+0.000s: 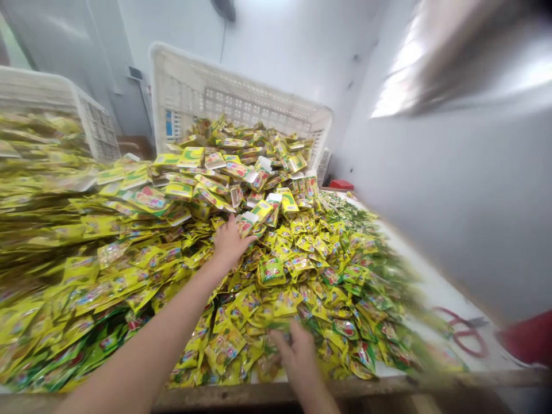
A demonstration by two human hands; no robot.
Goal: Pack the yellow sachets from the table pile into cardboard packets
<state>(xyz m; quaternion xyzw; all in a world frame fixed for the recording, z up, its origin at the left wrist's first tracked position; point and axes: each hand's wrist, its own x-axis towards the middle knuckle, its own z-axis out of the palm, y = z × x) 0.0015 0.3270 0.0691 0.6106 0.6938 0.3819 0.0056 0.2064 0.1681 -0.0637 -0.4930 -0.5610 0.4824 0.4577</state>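
My left hand [232,242] reaches into the middle of a big heap, its thumb and fingers around a small yellow carton [246,223] with a white flap. Part of its grip is hidden behind the hand. Lower and nearer the table's front edge, my right hand [298,352] is slightly blurred, thumb and forefinger apart, over shiny yellow packets [271,271]. Nothing shows clearly between its fingers. Small printed cartons [190,158], several with open flaps, lie piled above the packets.
A tipped white plastic crate [267,95] spills cartons from behind the heap. Another white crate [97,123] stands at the left. Red-handled scissors [463,333] lie on the white tabletop [425,282] at right, near a red object [528,339]. A wooden edge [224,395] runs along the front.
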